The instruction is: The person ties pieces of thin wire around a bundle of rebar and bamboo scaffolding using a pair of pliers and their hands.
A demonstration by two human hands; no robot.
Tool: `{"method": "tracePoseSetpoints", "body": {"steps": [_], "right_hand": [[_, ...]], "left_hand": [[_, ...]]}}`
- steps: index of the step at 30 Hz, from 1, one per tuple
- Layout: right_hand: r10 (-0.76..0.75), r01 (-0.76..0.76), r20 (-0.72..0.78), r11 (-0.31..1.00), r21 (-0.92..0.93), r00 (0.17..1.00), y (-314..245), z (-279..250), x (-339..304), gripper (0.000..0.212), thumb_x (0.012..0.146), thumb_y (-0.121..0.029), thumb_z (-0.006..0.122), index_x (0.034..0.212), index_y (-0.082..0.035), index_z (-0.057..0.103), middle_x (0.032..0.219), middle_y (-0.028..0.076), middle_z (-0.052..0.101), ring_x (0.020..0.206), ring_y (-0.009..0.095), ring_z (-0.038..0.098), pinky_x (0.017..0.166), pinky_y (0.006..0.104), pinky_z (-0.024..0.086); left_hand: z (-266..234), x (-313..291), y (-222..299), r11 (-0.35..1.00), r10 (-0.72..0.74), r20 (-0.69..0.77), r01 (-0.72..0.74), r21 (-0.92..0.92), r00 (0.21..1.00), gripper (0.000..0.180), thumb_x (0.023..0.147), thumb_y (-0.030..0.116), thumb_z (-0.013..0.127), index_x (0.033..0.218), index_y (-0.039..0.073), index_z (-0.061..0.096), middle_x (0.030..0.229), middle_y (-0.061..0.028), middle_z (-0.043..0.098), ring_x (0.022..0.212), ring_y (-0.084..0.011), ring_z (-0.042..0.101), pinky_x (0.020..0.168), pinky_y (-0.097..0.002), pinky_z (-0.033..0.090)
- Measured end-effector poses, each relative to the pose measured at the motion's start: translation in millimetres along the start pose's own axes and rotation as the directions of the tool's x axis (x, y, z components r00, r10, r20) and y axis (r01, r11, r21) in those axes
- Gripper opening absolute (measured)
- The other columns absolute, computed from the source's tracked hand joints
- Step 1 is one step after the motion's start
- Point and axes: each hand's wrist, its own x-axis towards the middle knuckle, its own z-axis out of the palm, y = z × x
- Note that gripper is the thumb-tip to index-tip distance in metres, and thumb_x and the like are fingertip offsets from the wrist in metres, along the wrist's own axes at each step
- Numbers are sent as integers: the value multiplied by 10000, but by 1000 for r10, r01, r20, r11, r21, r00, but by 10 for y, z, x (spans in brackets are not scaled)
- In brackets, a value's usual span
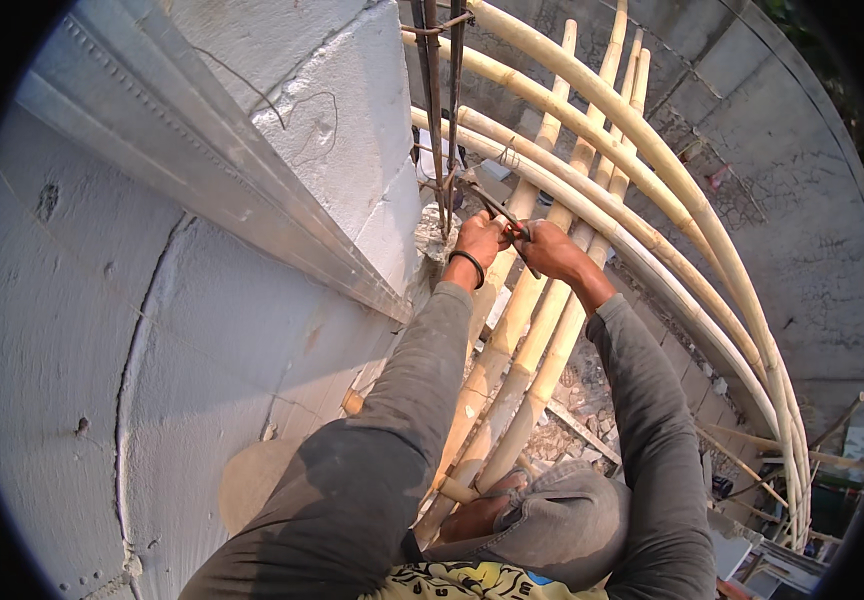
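Note:
Both my hands are closed on a dark, long-handled hand tool that looks like a pair of pincers, with a touch of red near the grips. Its far end points up and left, close to the upright steel rebar. My left hand, with a dark band at the wrist, is wrapped round one part of it. Fingers of my right hand grip it just to the right. Whether the tool's tip touches the bars or a wire is too small to tell.
Several bamboo poles lie under me, crossed by curved bamboo rails on the right. A grey block wall with a slanting metal channel stands at left. Rubble shows far below through the gaps.

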Motion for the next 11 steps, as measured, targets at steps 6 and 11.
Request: {"method": "tracePoseSetpoints", "body": {"steps": [6, 11], "right_hand": [[-41, 43, 20, 994, -101, 999, -14, -143, 64, 210, 883, -182, 572, 884, 24, 614, 676, 201, 599, 642, 321, 585, 639, 441, 446], [-70, 76, 37, 974, -214, 997, -23, -249, 159, 256, 887, -233, 603, 888, 22, 621, 701, 211, 607, 669, 319, 597, 656, 444, 442]], "left_hand": [[-23, 163, -82, 999, 30, -10, -30, 24, 999, 224, 987, 114, 475, 1197, 45, 510, 1052, -80, 665, 886, -143, 654, 765, -274, 541], [5, 195, -90, 998, 57, 51, -57, -11, 997, 258, 977, 165, 519, 1222, 86, 505, 1050, -21, 669, 958, -124, 630, 861, -277, 502]]}}
